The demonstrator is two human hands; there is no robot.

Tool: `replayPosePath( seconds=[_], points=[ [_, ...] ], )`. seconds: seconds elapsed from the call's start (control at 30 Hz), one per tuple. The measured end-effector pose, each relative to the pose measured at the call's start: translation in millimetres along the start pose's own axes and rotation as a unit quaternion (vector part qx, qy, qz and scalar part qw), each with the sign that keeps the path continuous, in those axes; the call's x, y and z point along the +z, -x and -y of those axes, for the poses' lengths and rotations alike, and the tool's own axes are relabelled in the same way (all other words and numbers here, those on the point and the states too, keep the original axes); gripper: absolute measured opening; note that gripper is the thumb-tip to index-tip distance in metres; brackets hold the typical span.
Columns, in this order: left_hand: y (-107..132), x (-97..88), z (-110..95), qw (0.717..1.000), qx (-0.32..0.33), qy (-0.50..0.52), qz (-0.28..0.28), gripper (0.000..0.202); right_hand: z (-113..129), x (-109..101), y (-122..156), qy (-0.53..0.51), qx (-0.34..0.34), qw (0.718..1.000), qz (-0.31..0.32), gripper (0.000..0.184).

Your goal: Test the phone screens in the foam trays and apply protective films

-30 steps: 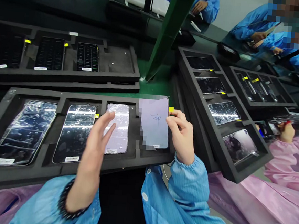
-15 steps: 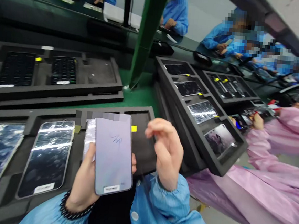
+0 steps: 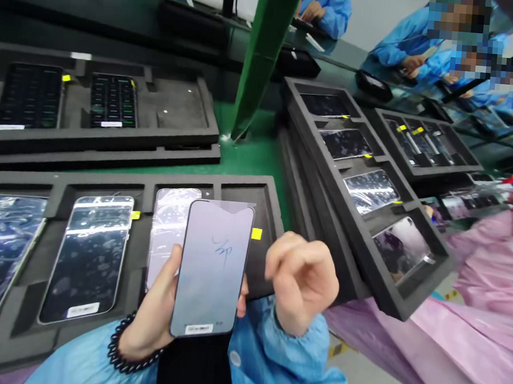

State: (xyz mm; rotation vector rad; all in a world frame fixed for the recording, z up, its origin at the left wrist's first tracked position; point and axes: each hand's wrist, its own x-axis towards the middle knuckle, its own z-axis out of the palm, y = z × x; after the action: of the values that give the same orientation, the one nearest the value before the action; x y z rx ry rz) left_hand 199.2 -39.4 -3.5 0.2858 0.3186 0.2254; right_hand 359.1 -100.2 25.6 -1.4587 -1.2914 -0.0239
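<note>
My left hand (image 3: pixel 155 311) is wrapped round a smartphone (image 3: pixel 212 271), thumb on one edge and fingertips on the other. The phone is upright, its lit pale screen towards me, with blue handwritten strokes and a small white label at the bottom. To its right my right hand (image 3: pixel 302 278) hovers apart from it, fingers curled in, and I see nothing in them. Behind the phone lies a dark foam tray (image 3: pixel 252 183). In it are a film-covered pale phone (image 3: pixel 172 218), partly hidden, a dark-screened phone (image 3: pixel 89 256) and a larger film-wrapped device (image 3: pixel 0 255).
Another foam tray (image 3: pixel 149 139) with dark devices lies at the back left. Stacked trays (image 3: pixel 401 307) holding several phones stand to the right. A green post (image 3: pixel 265 56) rises behind. A co-worker's pink sleeve (image 3: pixel 488 234) is at the right; people in blue work across the bench.
The view has shifted, so the phone and both hands appear further right. My right hand's fingers are curled in more. The phone stays in my left hand.
</note>
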Motion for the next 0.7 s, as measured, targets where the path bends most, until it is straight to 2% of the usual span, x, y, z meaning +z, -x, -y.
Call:
replayPosePath(
  seconds=[0.07,0.13,0.17,0.23,0.3,0.37,0.4,0.5,0.7],
  points=[
    [0.6,0.6,0.6,1.000,0.007,-0.007,-0.015,0.080,-9.6,10.2,-1.7,0.033,0.057,0.997,-0.032,0.009],
    [0.7,1.4,1.5,1.000,0.012,-0.013,-0.017,0.082,-17.0,14.9,-2.7,0.073,0.088,0.993,-0.005,0.011],
    [0.6,1.3,2.2,1.000,0.014,-0.016,-0.017,0.082,-20.0,15.8,-3.1,0.082,0.081,0.993,0.018,0.014],
    [0.4,-0.2,3.7,0.999,0.013,-0.022,-0.020,0.083,-24.6,16.3,-3.6,0.064,0.018,0.997,0.033,0.021],
    [0.8,-3.6,5.0,0.999,0.002,-0.025,-0.027,0.084,-27.1,16.5,-3.7,0.005,-0.091,0.995,0.036,0.022],
    [2.0,-7.9,6.0,0.999,-0.011,-0.020,-0.047,0.082,-27.9,17.4,-3.6,-0.076,-0.177,0.979,0.061,0.022],
    [2.7,-10.0,6.6,0.998,-0.014,-0.015,-0.062,0.079,-27.9,18.1,-3.5,-0.112,-0.194,0.971,0.078,0.024],
    [2.9,-15.1,9.8,0.996,-0.016,0.013,-0.092,0.076,-27.8,19.8,-3.2,-0.165,-0.189,0.964,0.090,0.027],
    [-2.5,-20.7,23.5,0.993,0.012,0.048,-0.112,0.084,-30.0,19.7,-2.6,-0.202,-0.183,0.956,0.108,0.027]
  ],
)
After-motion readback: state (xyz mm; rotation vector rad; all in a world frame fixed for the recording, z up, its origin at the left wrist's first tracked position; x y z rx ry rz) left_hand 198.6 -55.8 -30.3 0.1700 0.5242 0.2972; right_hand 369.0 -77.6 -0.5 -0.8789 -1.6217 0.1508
